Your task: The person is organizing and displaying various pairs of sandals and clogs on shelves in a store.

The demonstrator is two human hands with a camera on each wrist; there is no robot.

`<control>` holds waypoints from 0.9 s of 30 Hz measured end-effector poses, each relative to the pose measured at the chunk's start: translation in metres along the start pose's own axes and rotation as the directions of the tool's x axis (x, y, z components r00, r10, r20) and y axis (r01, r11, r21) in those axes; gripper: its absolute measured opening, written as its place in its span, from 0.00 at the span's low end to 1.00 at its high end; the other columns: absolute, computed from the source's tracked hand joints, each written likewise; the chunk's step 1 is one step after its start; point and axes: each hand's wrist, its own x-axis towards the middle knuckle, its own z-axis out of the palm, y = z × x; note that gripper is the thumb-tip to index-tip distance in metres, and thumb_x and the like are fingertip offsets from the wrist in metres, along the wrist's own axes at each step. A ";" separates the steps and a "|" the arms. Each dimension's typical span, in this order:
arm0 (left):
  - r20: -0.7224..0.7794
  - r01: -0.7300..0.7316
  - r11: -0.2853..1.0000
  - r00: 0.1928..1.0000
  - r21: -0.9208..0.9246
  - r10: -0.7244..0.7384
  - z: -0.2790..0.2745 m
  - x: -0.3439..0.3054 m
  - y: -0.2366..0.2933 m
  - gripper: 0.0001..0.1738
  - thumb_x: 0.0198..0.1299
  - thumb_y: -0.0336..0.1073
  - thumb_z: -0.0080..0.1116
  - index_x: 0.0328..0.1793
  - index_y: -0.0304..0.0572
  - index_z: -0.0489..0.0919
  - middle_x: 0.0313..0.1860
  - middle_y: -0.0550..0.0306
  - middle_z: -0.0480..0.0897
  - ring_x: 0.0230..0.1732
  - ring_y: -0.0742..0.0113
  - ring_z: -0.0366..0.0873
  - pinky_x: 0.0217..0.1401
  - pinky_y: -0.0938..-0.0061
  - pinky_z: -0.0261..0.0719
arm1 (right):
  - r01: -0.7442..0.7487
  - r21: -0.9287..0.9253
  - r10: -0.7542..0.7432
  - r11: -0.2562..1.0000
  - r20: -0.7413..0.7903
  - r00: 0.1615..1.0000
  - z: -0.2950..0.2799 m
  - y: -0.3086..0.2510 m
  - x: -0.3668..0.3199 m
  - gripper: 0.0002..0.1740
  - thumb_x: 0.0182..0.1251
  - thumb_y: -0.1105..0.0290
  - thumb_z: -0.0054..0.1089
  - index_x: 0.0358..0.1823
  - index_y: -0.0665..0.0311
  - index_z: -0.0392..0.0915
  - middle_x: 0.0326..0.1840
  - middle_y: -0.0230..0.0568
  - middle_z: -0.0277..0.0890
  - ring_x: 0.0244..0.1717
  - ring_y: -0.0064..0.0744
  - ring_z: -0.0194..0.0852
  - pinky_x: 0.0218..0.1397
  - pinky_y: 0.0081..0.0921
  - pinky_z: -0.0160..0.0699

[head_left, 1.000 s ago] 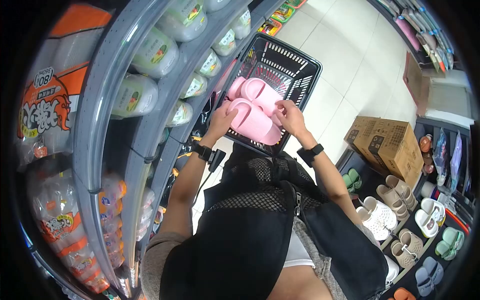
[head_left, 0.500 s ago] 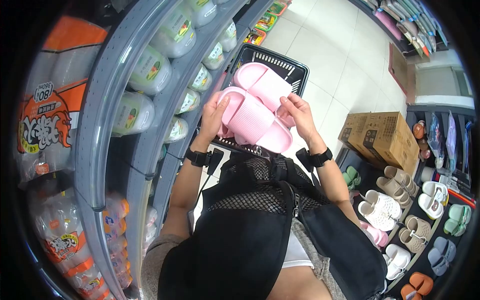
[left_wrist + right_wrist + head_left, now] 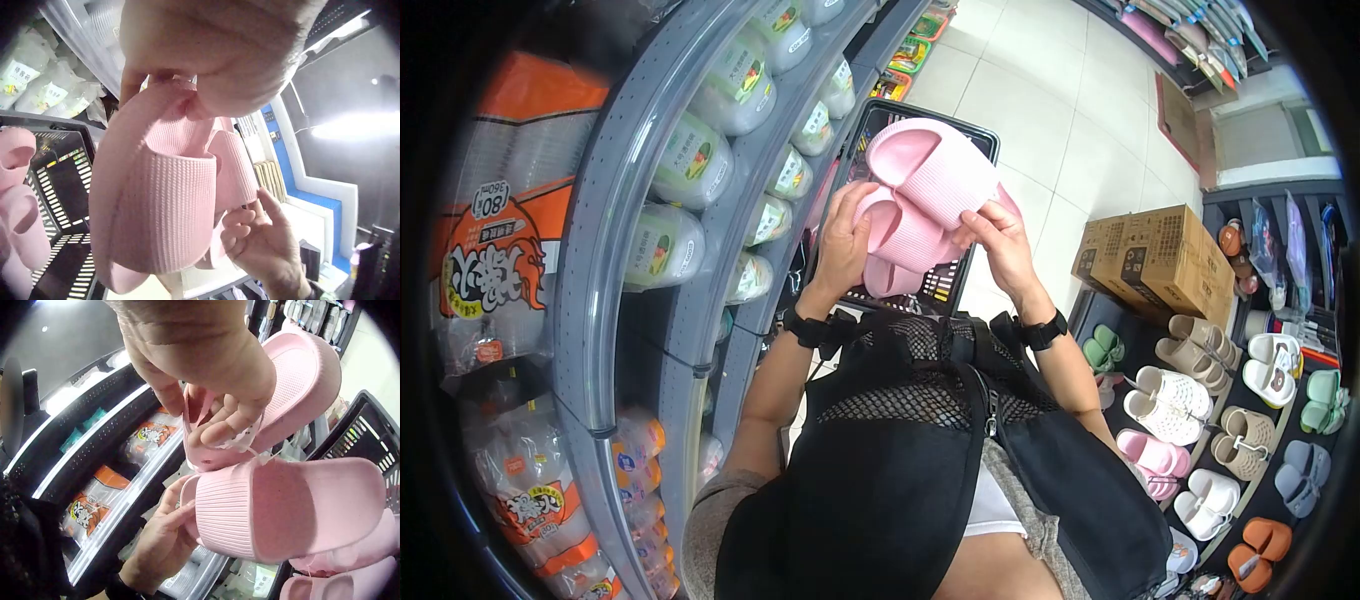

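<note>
A pair of pink slide slippers with ribbed straps is held up over the black basket [image 3: 985,135]. My left hand [image 3: 840,245] grips the end of the nearer slipper [image 3: 912,240], its fingers curled at the strap opening in the right wrist view. My right hand [image 3: 1000,245] pinches the strap edge of the farther slipper [image 3: 945,180]. A thin white tie [image 3: 253,450] runs between the two slippers in the right wrist view. More pink slippers [image 3: 25,219] lie in the basket below, partly hidden by the held pair in the head view.
On the left, a grey shelf [image 3: 590,250] carries packs of plastic cups [image 3: 500,250] and wrapped bowls [image 3: 690,165]. Cardboard boxes [image 3: 1155,260] stand at right, beside a rack of slippers and clogs [image 3: 1168,405]. A tiled floor [image 3: 1020,110] lies beyond the basket.
Both hands have raised the pink slippers from low in the basket. The pair has been turned and spread, and other pink slippers now show beneath.
</note>
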 end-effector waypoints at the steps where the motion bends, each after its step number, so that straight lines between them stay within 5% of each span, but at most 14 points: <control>1: -0.023 -0.010 1.000 1.000 -0.007 0.010 0.000 0.001 0.003 0.19 0.61 0.27 0.49 0.59 0.40 0.73 0.59 0.43 0.72 0.58 0.46 0.72 0.64 0.61 0.67 | -0.018 0.049 0.019 0.999 -0.028 0.999 0.000 -0.001 -0.003 0.10 0.68 0.69 0.57 0.45 0.68 0.78 0.29 0.37 0.81 0.29 0.20 0.77 0.34 0.17 0.75; 11: -0.097 0.016 0.988 0.995 0.154 0.000 0.012 0.000 0.023 0.12 0.49 0.30 0.66 0.42 0.40 0.81 0.54 0.46 0.74 0.55 0.54 0.74 0.57 0.65 0.72 | -0.075 0.175 0.074 0.982 0.010 0.997 0.009 -0.008 -0.019 0.13 0.70 0.70 0.53 0.51 0.70 0.76 0.36 0.40 0.81 0.33 0.24 0.81 0.39 0.19 0.77; 20: -0.151 0.047 0.999 0.987 -0.008 -0.048 0.015 0.006 0.033 0.07 0.53 0.29 0.60 0.37 0.34 0.77 0.51 0.44 0.76 0.50 0.49 0.76 0.53 0.62 0.73 | -0.043 0.130 0.060 0.991 -0.132 0.989 -0.011 0.001 -0.026 0.09 0.67 0.70 0.58 0.41 0.69 0.79 0.29 0.37 0.81 0.27 0.21 0.78 0.33 0.18 0.77; 26: -0.098 0.054 0.994 0.994 0.100 -0.045 0.013 0.010 0.035 0.07 0.53 0.30 0.60 0.37 0.36 0.77 0.51 0.46 0.77 0.49 0.49 0.77 0.51 0.62 0.74 | -0.019 -0.349 -0.060 0.937 -0.215 0.975 -0.022 -0.004 -0.024 0.08 0.63 0.68 0.64 0.32 0.66 0.80 0.20 0.33 0.78 0.20 0.19 0.72 0.27 0.18 0.71; 27: -0.099 0.056 0.993 0.994 0.100 -0.046 0.013 0.010 0.035 0.07 0.53 0.30 0.60 0.37 0.36 0.77 0.51 0.46 0.77 0.49 0.49 0.77 0.51 0.62 0.74 | 0.086 -0.575 -0.237 0.814 -0.193 0.952 -0.018 -0.012 -0.026 0.06 0.60 0.69 0.65 0.31 0.65 0.80 0.21 0.34 0.77 0.21 0.22 0.73 0.28 0.20 0.71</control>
